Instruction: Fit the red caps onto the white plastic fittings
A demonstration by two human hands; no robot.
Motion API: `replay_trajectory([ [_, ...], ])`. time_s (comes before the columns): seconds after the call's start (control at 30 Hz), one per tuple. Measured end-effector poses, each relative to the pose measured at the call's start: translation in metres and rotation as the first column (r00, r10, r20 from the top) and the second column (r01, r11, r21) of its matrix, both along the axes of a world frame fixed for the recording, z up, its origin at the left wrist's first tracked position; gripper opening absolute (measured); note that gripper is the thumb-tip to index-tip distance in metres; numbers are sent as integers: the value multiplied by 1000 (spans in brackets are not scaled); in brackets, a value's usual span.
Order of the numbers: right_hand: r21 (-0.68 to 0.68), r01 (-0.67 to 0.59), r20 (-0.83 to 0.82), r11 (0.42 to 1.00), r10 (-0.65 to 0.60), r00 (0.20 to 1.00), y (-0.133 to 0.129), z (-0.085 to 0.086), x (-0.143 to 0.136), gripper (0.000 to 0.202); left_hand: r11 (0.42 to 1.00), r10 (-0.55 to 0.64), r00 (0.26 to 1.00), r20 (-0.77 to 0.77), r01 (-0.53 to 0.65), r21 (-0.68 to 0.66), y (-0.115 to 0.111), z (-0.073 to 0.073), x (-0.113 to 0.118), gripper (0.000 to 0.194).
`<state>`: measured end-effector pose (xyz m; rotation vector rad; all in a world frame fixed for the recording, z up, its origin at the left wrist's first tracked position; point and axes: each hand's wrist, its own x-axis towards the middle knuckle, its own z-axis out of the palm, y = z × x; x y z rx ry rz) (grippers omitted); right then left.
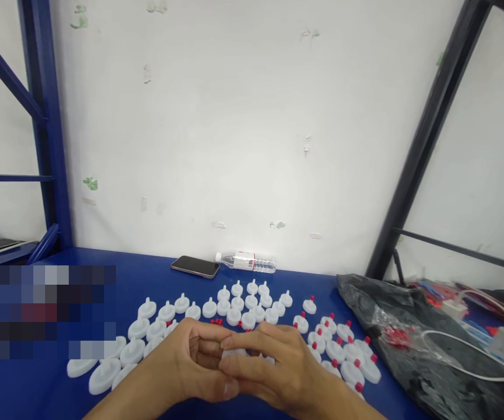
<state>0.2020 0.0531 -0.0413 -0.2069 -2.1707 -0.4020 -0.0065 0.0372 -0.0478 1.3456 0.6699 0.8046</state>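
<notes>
The left hand (191,364) and right hand (280,364) meet, fingers curled; whether they grip a piece, I cannot tell. Beyond them on the blue table (142,274), white nozzle caps (132,351) at left and centre look bare, seemingly left to do, near loose red tips (217,321). Red-tipped nozzle caps (335,350) at right seem done.

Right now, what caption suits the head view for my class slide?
Left hand and right hand meet near white caps, some red-tipped, on a blue table.

caps (104,376): smooth plastic | bottle (245,261): glossy plastic | sheeting (413,373): crinkled plastic
</notes>
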Motion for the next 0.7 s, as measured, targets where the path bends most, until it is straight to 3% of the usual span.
replay_trajectory([
  [0.17,-75,-35,22,997,36,999,0,-7,-2,21,1000,5,999,-40,-5,9,-1,3,0,37],
  [0.53,-122,-40,48,992,46,998,-1,-4,3,15,1000,-11,1000,-16,11,16,-4,4,2,49],
  [0.7,-155,-40,15,987,43,999,2,6,9,11,995,79,993,-86,-73,66,-8,7,1,66],
])
